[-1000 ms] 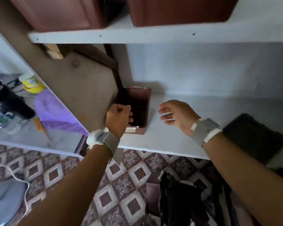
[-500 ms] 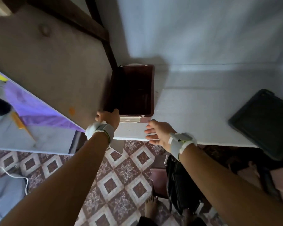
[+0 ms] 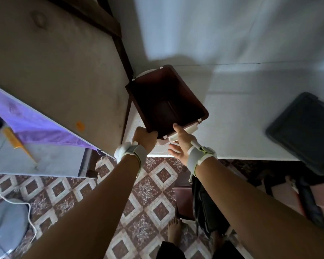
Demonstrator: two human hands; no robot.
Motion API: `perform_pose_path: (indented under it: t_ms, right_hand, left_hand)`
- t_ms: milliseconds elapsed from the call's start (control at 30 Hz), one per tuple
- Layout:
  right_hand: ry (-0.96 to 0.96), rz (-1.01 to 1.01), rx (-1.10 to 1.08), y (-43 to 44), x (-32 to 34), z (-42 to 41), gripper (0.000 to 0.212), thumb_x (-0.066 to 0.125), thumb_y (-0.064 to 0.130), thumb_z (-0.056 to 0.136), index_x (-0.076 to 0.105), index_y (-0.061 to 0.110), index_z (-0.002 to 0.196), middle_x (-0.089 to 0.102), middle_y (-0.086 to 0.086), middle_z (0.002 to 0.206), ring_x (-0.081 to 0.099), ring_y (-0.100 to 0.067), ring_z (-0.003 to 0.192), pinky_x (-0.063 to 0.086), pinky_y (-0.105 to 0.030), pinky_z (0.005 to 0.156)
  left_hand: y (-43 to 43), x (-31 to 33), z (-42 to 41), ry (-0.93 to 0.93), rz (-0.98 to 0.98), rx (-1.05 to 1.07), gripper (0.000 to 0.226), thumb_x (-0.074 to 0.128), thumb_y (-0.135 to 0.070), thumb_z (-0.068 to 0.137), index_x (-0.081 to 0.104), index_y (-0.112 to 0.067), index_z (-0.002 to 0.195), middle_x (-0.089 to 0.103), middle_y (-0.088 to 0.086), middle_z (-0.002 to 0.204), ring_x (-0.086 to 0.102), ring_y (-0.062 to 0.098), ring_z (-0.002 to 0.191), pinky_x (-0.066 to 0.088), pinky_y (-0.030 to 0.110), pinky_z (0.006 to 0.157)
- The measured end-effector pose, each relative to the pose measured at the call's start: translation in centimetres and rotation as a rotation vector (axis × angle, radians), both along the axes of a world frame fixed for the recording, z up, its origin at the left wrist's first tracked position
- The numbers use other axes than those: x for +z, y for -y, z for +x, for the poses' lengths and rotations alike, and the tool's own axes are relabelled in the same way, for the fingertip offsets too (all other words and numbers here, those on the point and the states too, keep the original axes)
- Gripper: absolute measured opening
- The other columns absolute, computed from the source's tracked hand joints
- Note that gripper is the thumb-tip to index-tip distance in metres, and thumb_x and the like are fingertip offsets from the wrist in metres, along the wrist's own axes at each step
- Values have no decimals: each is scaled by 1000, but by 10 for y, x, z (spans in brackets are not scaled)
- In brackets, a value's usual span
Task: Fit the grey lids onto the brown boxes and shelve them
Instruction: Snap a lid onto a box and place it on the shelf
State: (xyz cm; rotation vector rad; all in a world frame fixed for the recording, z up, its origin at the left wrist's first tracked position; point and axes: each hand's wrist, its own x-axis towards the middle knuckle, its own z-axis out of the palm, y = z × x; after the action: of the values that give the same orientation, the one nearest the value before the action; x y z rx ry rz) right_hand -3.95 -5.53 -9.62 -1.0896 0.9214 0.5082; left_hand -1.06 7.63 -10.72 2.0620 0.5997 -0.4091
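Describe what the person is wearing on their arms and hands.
Both forearms are bare, with no sleeves and no gloves on the left hand or right hand. Each wrist carries a pale grey-white strapped band: the left wristband has a rounded white lump and a thin green edge; the right wristband shows a raised white clasp.

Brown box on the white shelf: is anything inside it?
The brown box is open, no lid; only its dark floor shows. Its near rim is partly covered by the left hand and right hand.
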Motion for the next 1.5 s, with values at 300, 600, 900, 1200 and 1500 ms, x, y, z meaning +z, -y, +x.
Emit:
perform_pose_path:
  t_ms: [300, 600, 900, 1200, 1500]
  right_hand:
    - [61, -192, -104, 95, -9, -6, 28, 62, 14, 85, 55, 4, 110, 63, -15, 103, 67, -32, 92, 60, -39, 70]
    - [44, -304, 26, 199, 0, -39, 38, 57, 9, 82, 52, 7, 120, 61, -11, 105, 63, -29, 93, 57, -38, 73]
    - [138, -563, 10, 230, 0, -40, 37, 67, 29, 85, 56, 14, 116, 62, -6, 108, 61, -26, 98, 53, -48, 92]
    - [172, -497, -2, 250, 12, -46, 36, 57, 42, 92, 59, 11, 110, 63, -11, 114, 61, -27, 103, 53, -45, 92]
    - [171, -656, -309, 337, 4, -86, 39, 53, 39, 84, 66, 2, 85, 58, -15, 82, 52, -25, 76, 45, -42, 69]
  left_hand:
    - [88, 4, -22, -164, -291, -24, 29, 60, -30, 92, 60, -8, 110, 69, 12, 102, 70, 27, 85, 60, 43, 73]
    - [78, -11, 7, -87, -224, 415, 69, 62, -36, 80, 26, -13, 135, 48, 17, 129, 58, 38, 111, 57, 51, 86]
    - [79, -29, -21, 64, -40, 213, 50, 57, -34, 72, 55, -19, 120, 61, 8, 102, 62, 39, 101, 54, 51, 91]
    - [129, 31, -48, 295, 359, 115, 68, 65, -36, 79, 41, -14, 138, 39, 14, 142, 40, 37, 128, 36, 51, 106]
    - [300, 76, -84, 751, -68, -462, 16, 63, -17, 87, 64, -12, 101, 61, 3, 106, 58, 7, 92, 43, 8, 77]
